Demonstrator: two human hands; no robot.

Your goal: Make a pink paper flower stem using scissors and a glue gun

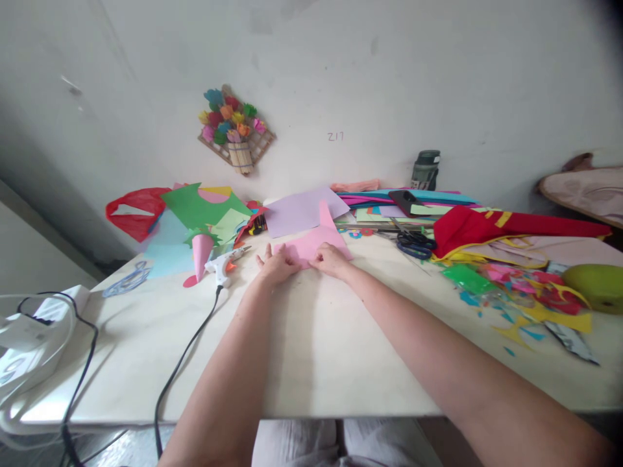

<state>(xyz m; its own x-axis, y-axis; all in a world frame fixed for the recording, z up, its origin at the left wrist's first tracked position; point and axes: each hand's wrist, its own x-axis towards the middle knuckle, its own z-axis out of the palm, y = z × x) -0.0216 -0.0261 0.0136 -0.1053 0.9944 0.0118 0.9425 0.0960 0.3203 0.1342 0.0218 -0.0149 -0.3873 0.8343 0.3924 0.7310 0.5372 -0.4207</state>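
A sheet of pink paper lies in the middle of the table, its near edge under both hands. My left hand rests at its left corner, fingers spread, with the thumb side on the paper. My right hand is closed at the near edge, its curled fingertips gripping or pressing the paper there. A narrow pink strip stands out beyond the sheet's far side. Just behind is a lilac sheet. To the left of my left hand lies a white glue gun.
A pink paper cone with green fringe stands at left; a power strip and cables run nearby. Scissors, red cloth, paper scraps and a green bowl-like object lie right. A bottle stands behind.
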